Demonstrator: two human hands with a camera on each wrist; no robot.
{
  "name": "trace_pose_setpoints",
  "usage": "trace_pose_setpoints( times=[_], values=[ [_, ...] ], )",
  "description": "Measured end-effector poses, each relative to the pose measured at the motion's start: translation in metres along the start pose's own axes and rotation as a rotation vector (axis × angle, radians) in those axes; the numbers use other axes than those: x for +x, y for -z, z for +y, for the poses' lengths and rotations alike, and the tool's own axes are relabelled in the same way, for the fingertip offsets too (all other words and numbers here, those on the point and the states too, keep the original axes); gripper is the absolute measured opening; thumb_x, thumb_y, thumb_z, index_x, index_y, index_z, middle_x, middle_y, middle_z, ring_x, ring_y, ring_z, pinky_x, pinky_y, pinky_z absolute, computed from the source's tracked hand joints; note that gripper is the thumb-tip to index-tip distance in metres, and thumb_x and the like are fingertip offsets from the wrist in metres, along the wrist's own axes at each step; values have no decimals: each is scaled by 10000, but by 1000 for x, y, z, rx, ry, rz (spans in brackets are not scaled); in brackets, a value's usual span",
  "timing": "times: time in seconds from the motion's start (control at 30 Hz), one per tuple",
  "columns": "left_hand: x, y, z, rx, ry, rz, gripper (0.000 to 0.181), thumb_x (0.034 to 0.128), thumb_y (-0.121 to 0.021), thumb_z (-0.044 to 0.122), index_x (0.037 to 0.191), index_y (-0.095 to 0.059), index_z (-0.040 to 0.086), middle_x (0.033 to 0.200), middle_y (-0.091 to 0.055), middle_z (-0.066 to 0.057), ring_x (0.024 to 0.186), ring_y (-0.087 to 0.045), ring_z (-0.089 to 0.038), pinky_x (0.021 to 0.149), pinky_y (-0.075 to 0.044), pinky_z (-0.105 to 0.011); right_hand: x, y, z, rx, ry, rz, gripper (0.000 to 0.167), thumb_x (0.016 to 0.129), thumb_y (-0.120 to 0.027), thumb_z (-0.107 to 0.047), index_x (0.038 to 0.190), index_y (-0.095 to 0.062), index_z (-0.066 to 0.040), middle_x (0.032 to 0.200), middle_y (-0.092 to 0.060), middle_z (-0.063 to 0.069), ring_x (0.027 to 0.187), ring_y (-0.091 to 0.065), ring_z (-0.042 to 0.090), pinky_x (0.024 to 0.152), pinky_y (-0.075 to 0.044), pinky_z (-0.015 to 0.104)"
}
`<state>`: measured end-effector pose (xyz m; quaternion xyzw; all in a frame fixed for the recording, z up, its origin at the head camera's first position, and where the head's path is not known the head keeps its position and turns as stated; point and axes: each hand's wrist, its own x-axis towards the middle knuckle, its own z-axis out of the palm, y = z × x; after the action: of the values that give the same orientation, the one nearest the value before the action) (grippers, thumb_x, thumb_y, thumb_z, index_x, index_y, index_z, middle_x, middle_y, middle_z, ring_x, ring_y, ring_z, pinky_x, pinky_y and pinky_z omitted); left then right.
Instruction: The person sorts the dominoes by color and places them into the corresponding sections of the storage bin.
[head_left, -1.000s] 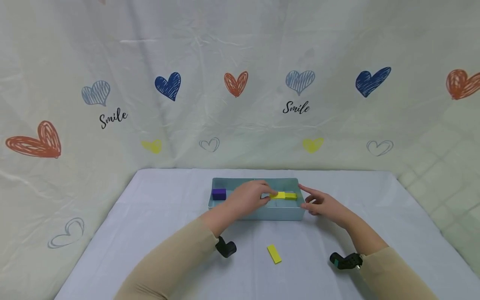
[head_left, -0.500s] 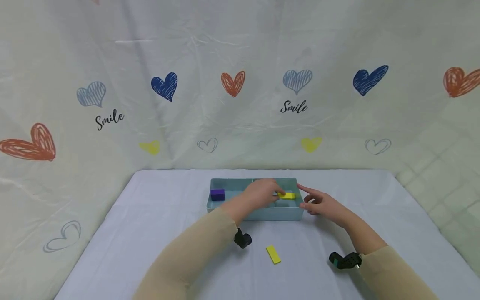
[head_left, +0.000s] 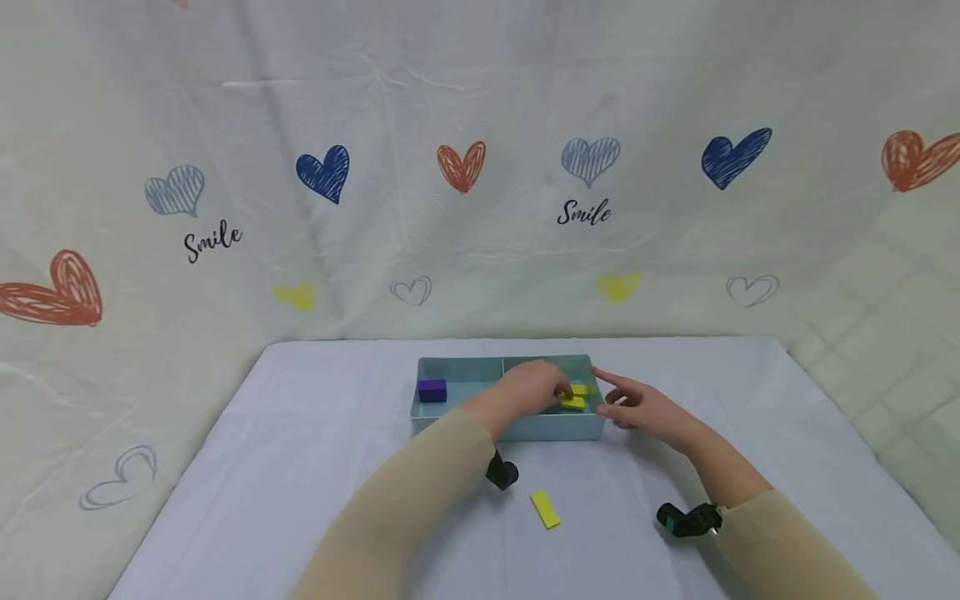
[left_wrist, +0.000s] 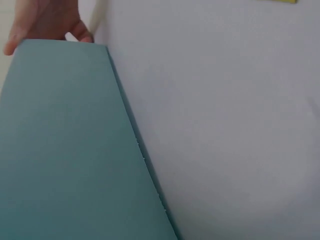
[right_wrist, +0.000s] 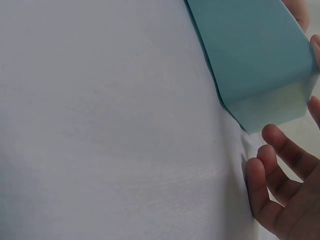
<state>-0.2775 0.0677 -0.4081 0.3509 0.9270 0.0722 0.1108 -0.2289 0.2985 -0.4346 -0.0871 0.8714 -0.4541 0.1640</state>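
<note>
A light blue divided box (head_left: pixel 551 427) stands on the table in the head view. My left hand (head_left: pixel 528 385) reaches into its right compartment, fingertips pinching a yellow block (head_left: pixel 573 403). Behind that block lies another yellow block (head_left: pixel 581 389). My right hand (head_left: pixel 637 407) holds the box's right end between thumb and index finger, the other fingers curled outside it. In the right wrist view, the right hand (right_wrist: pixel 295 185) is at the end wall. The left wrist view shows mostly the box's front wall (left_wrist: pixel 75 140); the left fingers are out of sight there.
In the left compartment sits a purple block (head_left: pixel 432 391). A separate yellow block (head_left: pixel 545 509) lies on the white tablecloth (head_left: pixel 315 467) in front of the box. Behind the table hangs a cloth (head_left: pixel 480 242) printed with hearts.
My left hand has moved right and nearer with its yellow block, which now lies in front of the other yellow block instead of to its left. The right hand has stayed at the box's end.
</note>
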Motion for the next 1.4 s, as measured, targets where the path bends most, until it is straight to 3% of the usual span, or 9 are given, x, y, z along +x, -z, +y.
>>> trace_pose_setpoints(
  times=[0.2, 0.5, 1.03, 1.4],
  values=[
    [2, -1, 1, 34, -16, -41, 252, 974, -653, 213, 1204, -733, 277, 1174, -680, 118, 1042, -604, -50, 926, -466, -216, 0, -1, -1, -1, 4, -4, 714, 950, -672, -334, 1567, -319, -260, 1197, -527, 173, 893, -576, 256, 772, -491, 366],
    [10, -5, 1, 177, -80, -43, 267, 992, -624, 191, 1222, -726, 280, 1236, -663, 128, 1139, -591, -59, 982, -442, -221, 0, -2, -1, -2, 11, -5, 716, 952, -671, -321, 1569, -315, -244, 1207, -529, 171, 884, -576, 244, 760, -487, 364],
    [17, -4, -2, 182, -65, 31, 271, 998, -602, 167, 1206, -737, 277, 1235, -669, 117, 1129, -600, -61, 977, -460, -245, 1, -4, -1, -18, 4, -1, 718, 955, -662, -351, 1571, -307, -251, 1214, -530, 180, 883, -574, 235, 745, -480, 349],
    [25, -9, -3, 189, -57, 43, 289, 1002, -591, 156, 1214, -732, 293, 1233, -669, 129, 1113, -603, -55, 970, -469, -255, -1, -1, -1, -20, 3, -3, 711, 960, -659, -331, 1572, -302, -268, 1221, -528, 177, 896, -576, 252, 773, -483, 366]
  ],
)
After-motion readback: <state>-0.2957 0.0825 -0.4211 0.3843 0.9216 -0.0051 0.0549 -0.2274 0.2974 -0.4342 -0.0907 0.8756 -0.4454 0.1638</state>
